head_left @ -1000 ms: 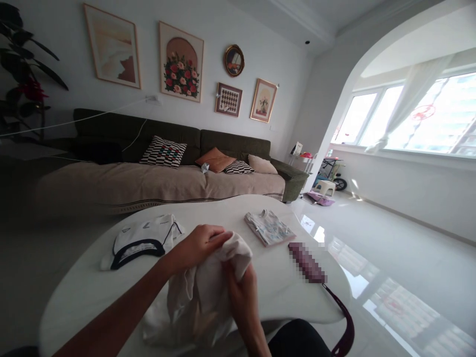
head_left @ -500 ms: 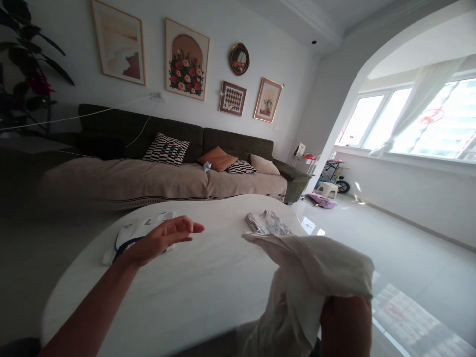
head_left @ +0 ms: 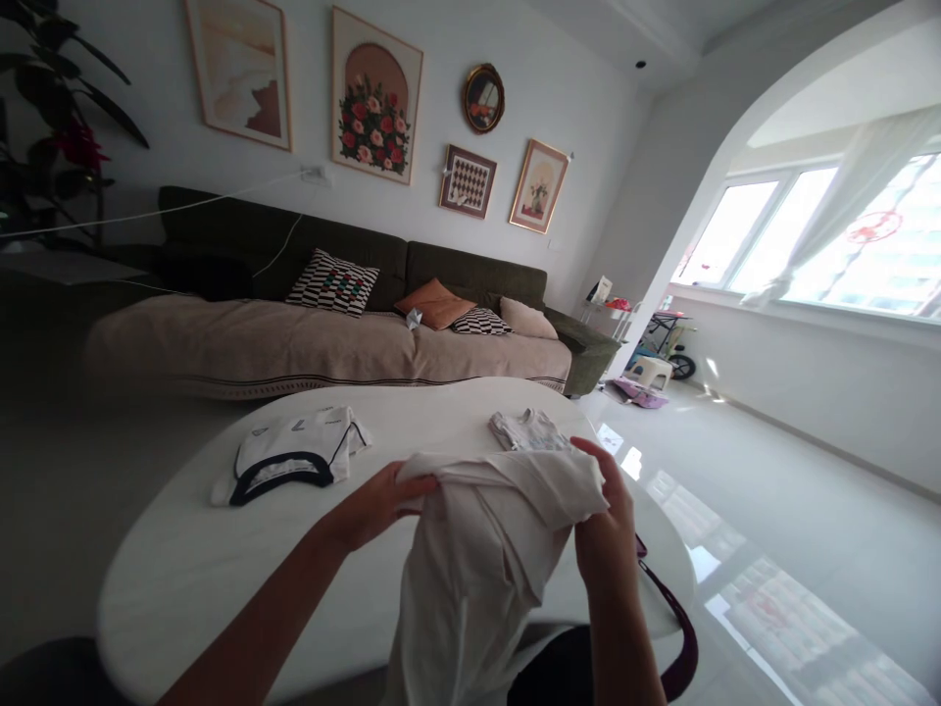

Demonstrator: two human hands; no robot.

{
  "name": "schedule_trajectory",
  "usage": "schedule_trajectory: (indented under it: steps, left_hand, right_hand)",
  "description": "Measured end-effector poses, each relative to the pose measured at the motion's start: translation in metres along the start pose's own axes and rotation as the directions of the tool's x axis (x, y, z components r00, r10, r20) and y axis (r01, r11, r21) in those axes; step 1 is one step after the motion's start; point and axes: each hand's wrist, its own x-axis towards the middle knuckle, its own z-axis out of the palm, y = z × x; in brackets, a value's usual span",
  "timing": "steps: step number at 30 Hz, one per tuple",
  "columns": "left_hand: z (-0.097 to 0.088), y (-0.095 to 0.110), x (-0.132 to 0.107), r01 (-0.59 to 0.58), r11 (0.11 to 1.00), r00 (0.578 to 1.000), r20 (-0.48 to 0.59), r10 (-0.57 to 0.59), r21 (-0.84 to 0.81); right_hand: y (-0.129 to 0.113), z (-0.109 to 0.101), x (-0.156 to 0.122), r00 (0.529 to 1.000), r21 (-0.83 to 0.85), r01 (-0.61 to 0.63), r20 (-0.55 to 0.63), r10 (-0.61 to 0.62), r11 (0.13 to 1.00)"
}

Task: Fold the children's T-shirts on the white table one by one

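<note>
Over the near edge of the white desk (head_left: pixel 221 588), holds a white garment (head_left: pixel 477 579) up by its top edge, stretched between both hands. Grips the left end with the left hand (head_left: pixel 371 505), fingers closed on a bunch of cloth. Pinches the right end with the right hand (head_left: pixel 607 534), thumb on top and fingers curled behind. Lets the rest hang in loose folds past the desk edge.

Differs from half a second ago: then had the left hand open and empty, hovering near the folded white top with dark trim (head_left: pixel 294 459), and carried the garment in the right hand alone, low and far to the right. Now has both closed on it, mid-view.

Leaves the folded top as before on the far left of the desk, apart from the hands, and a folded printed garment (head_left: pixel 529 429) just behind the right hand. Shows a dark red strap (head_left: pixel 683 647) at the desk's right edge.
</note>
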Motion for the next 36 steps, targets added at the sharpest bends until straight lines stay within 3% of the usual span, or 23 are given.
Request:
schedule_trajectory:
  steps: [3, 6, 8, 10, 12, 14, 19, 21, 25, 28, 29, 31, 34, 36]
  left_hand:
    - [-0.003, 0.016, 0.000, -0.045, 0.997, 0.993, -0.114, 0.037, -0.067]
    - [0.002, 0.019, 0.001, -0.083, 0.986, 0.989, -0.136, 0.064, -0.144]
    - [0.003, 0.016, 0.002, -0.065, 0.987, 0.991, -0.124, 0.046, -0.148]
    - [0.000, 0.014, 0.002, -0.001, 0.991, 0.994, -0.108, -0.014, -0.134]
    - [-0.005, 0.014, 0.001, 0.059, 0.991, 0.993, -0.091, -0.070, -0.120]
    - [-0.010, 0.017, -0.001, 0.084, 0.991, 0.995, -0.040, -0.089, -0.103]
    - [-0.025, 0.028, -0.006, 0.047, 0.997, 0.998, 0.027, -0.048, 0.068]
    - [-0.030, 0.034, -0.008, -0.009, 0.979, 1.000, 0.020, 0.005, 0.202]
    - [-0.036, 0.050, -0.016, -0.146, 0.869, 0.988, 0.111, 0.106, 0.473]
    - [-0.035, 0.066, -0.028, -0.283, 0.716, 0.955, 0.259, 0.148, 0.637]
    - [-0.035, 0.071, -0.032, -0.313, 0.660, 0.947, 0.282, 0.157, 0.683]
    - [-0.036, 0.079, -0.040, -0.328, 0.543, 0.945, 0.270, 0.185, 0.773]
    - [-0.041, 0.083, -0.047, -0.290, 0.372, 0.928, 0.166, 0.332, 0.882]
    - [-0.046, 0.083, -0.047, -0.232, 0.323, 0.879, 0.055, 0.474, 0.917]
  right_hand:
    - [0.018, 0.013, 0.001, 0.997, -0.041, 0.004, 0.076, -0.001, 0.999]
    - [0.042, 0.031, -0.011, 0.989, -0.078, -0.065, 0.128, 0.075, 0.995]
    - [0.055, 0.040, -0.024, 0.949, 0.069, -0.243, 0.224, 0.222, 0.968]
    - [0.060, 0.045, -0.037, 0.874, 0.312, -0.443, 0.360, 0.327, 0.840]
    - [0.058, 0.047, -0.045, 0.848, 0.499, -0.514, 0.416, 0.328, 0.698]
    - [0.051, 0.046, -0.047, 0.879, 0.569, -0.465, 0.390, 0.276, 0.678]
    - [0.033, 0.032, -0.029, 0.946, 0.369, -0.233, 0.301, 0.121, 0.900]
    - [0.027, 0.026, -0.019, 0.969, 0.305, -0.144, 0.237, 0.071, 0.941]
    - [-0.001, 0.011, 0.001, 0.974, 0.237, -0.095, 0.222, 0.042, 0.967]
    - [-0.039, -0.006, 0.014, 0.992, 0.011, 0.089, 0.087, -0.090, 0.996]
    - [-0.053, -0.012, 0.017, 0.984, -0.109, 0.177, 0.015, -0.177, 0.978]
    - [-0.080, -0.023, 0.019, 0.924, -0.366, 0.323, -0.079, -0.375, 0.873]
    - [-0.106, -0.038, 0.018, 0.821, -0.617, 0.395, -0.095, -0.563, 0.680]
    - [-0.106, -0.052, 0.016, 0.794, -0.660, 0.422, -0.061, -0.605, 0.621]
